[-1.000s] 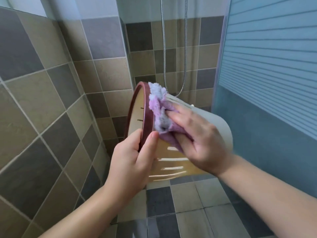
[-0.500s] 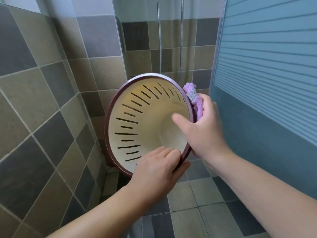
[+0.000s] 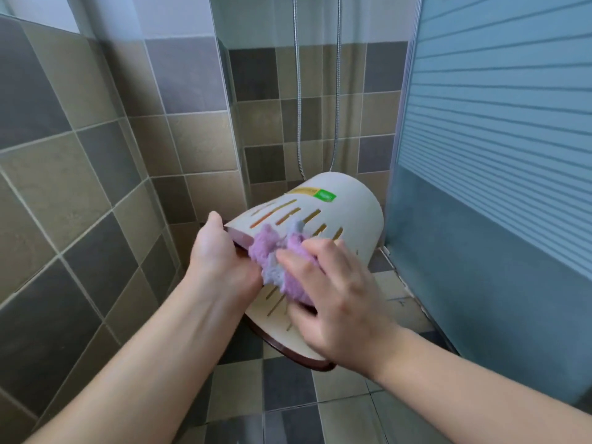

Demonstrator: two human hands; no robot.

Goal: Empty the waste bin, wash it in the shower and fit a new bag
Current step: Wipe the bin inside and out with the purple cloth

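A cream plastic waste bin [image 3: 349,206] with long slots in its side was held in the air inside a tiled shower corner, tipped so that its closed base pointed away and upward and its dark red rim [image 3: 301,360] faced the person. A yellow and green label [image 3: 315,193] sat on the side near the base. The left hand [image 3: 217,254] gripped the rim at the bin's left edge, fingers curled over it. The right hand [image 3: 333,299] pressed a lilac and grey fluffy cloth [image 3: 275,261] flat against the slotted side, fingers spread and only slightly bent over the cloth; the hand was somewhat blurred. Both bare forearms reached in from the bottom of the view. Behind the bin, a metal shower hose [image 3: 335,91] hung in a loop against the brown and grey tiled wall [image 3: 80,174]. A frosted, striped glass panel [image 3: 496,123] stood to the right, and the tiled floor [image 3: 288,395] lay below.
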